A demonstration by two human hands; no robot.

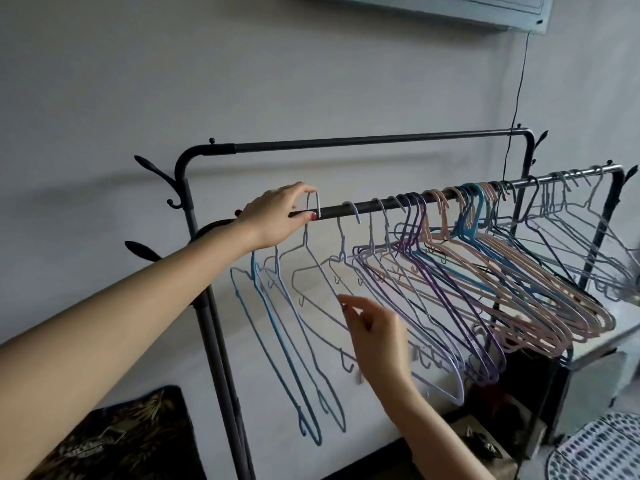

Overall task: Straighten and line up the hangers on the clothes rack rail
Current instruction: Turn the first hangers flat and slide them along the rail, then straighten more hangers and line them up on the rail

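At the rail's [398, 202] nine-o'clock end, our left hand [277, 216] pinches a hanger's [313, 258] hook while our right hand [374, 332] pinches its arm; next, we likely square it.

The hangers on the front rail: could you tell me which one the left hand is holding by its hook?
The pale wire hanger at the left end; the left hand pinches its hook above the rail.
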